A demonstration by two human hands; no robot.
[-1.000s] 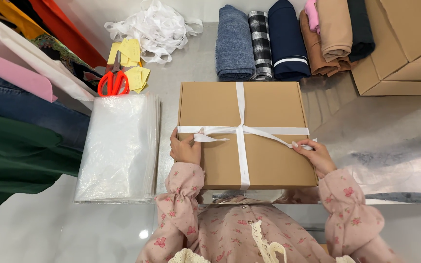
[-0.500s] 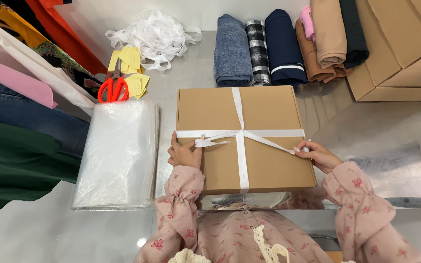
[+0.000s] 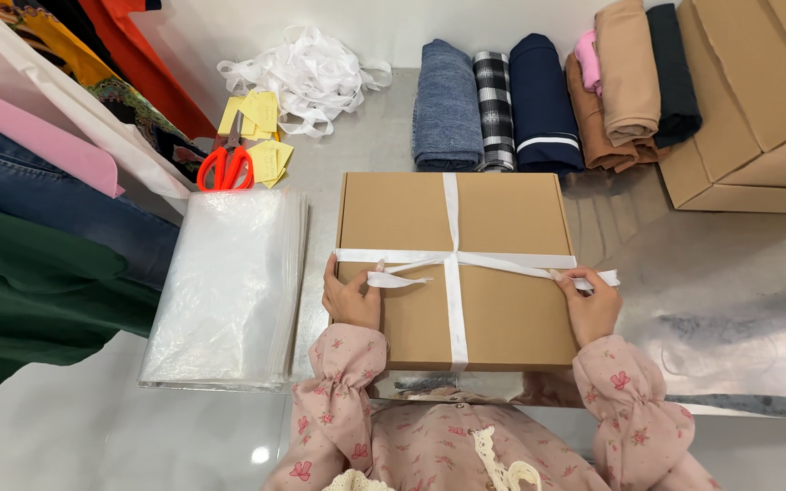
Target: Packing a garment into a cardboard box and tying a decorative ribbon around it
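1. A flat brown cardboard box is lying closed on the grey table, right in front of the person; its contents are not showing.
2. A white ribbon is crossing the lid both ways, meeting in a knot just above the middle, with one loose end trailing left of the knot.
3. The left hand is resting on the box's left edge, fingers curled and pinching the ribbon where it comes round the side.
4. The right hand is sitting at the box's right edge, thumb and fingers pinching the other ribbon end, which is sticking out past the corner.
5. Just left of the box, a stack of clear plastic bags is lying flat; I cannot tell whether anything is inside them.
6. Behind the bags, orange-handled scissors are lying on yellow paper slips, and a loose heap of white ribbon is piling up beyond them.
7. Behind the box, rolled and folded fabrics are standing side by side: blue, black-and-white check, navy, brown, pink, tan and dark.
8. At the far right, more cardboard boxes are stacking up closed, touching the fabrics.
9. At the left, hanging clothes in green, denim, pink and white are reaching over the table edge.
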